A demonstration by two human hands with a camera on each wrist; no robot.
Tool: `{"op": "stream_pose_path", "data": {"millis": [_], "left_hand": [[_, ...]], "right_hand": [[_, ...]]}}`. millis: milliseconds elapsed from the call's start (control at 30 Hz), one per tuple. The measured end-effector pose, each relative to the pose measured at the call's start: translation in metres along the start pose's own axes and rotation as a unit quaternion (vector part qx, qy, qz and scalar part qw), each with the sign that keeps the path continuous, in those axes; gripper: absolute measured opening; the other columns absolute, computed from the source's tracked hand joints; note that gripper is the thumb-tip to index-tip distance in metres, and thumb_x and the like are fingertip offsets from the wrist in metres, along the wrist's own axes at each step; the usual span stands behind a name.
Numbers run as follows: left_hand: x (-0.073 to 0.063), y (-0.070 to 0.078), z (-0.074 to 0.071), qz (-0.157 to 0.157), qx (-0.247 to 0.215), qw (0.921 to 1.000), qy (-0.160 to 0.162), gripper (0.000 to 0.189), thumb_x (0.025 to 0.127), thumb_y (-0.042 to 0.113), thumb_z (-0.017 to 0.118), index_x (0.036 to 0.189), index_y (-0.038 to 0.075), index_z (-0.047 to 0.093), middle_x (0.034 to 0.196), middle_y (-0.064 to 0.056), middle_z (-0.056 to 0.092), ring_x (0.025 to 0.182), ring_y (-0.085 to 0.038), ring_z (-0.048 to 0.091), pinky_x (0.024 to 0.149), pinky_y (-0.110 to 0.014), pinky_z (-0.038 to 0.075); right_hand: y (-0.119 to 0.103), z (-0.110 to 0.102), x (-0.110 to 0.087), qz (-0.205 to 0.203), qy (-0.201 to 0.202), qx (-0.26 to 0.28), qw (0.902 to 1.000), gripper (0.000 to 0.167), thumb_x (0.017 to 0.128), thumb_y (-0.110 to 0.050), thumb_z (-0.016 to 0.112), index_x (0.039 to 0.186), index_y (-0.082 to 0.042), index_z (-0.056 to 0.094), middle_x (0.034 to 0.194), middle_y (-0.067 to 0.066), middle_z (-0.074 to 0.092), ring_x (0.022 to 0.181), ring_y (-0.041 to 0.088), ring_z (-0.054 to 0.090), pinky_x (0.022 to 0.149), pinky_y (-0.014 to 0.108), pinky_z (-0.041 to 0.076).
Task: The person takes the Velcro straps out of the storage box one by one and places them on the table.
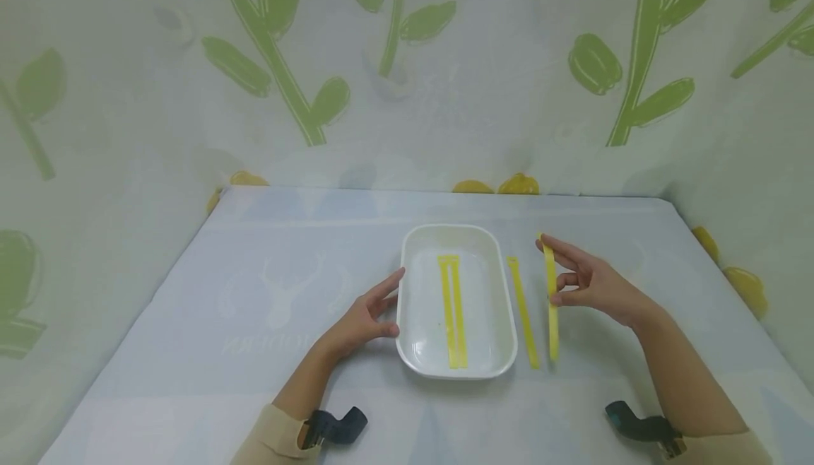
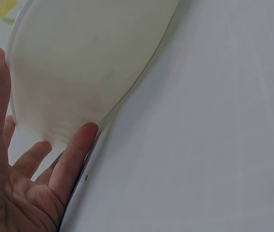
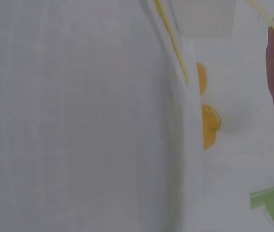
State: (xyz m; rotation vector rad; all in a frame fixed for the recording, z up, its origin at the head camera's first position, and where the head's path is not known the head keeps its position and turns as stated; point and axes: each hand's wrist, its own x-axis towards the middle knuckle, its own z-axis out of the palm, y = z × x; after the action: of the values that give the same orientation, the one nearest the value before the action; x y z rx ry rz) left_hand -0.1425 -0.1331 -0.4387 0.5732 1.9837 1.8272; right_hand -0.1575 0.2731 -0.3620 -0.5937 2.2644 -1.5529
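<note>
A white tray (image 1: 490,324) with rounded corners stands on the table, two flat yellow strips (image 1: 447,309) lying side by side in it. My left hand (image 1: 357,325) is at the tray's left side; in the left wrist view its extended fingers touch the tray wall (image 2: 79,63). To the right of the tray, my right hand (image 1: 598,285) pinches another yellow strip (image 1: 553,331) between fingers and thumb, holding it lengthwise above the table. Between that hand and the tray lies a single yellow strip (image 1: 524,313) with a small slotted head at its far end.
The pale table (image 1: 267,239) reaches back to a light curtain (image 1: 483,97) with green leaves and yellow flowers, which also hangs at both sides. A dark wrist mount (image 1: 337,426) sits on the left wrist, another dark mount (image 1: 639,422) on the right.
</note>
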Motion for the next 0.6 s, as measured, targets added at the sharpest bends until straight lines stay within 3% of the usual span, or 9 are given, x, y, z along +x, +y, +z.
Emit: {"op": "stream_pose_path", "data": {"millis": [300, 600], "left_hand": [[0.000, -0.002, -0.001, 0.003, -0.002, 1.0000, -0.003, 0.105, 0.067, 0.043, 0.082, 0.151, 0.020, 0.024, 0.158, 0.002, 0.019, 0.140, -0.034, 0.029, 0.105, -0.045, 0.037], [0.000, 0.000, 0.000, -0.004, -0.001, 1.0000, 0.003, 0.105, 0.067, 0.042, 0.083, 0.151, 0.020, 0.025, 0.158, 0.001, 0.018, 0.140, -0.034, 0.027, 0.102, -0.045, 0.040]], "right_hand": [[0.015, 0.005, 0.000, 0.030, 0.010, -0.008, 0.9995, 0.091, 0.080, -0.004, 0.073, 0.152, -0.011, 0.017, 0.157, 0.014, 0.015, 0.079, 0.020, 0.065, 0.074, 0.024, 0.055], [0.026, 0.007, 0.005, 0.064, 0.023, -0.018, 0.9975, 0.092, 0.079, -0.007, 0.074, 0.152, -0.014, 0.018, 0.158, 0.013, 0.014, 0.080, 0.021, 0.066, 0.075, 0.023, 0.055]]}}
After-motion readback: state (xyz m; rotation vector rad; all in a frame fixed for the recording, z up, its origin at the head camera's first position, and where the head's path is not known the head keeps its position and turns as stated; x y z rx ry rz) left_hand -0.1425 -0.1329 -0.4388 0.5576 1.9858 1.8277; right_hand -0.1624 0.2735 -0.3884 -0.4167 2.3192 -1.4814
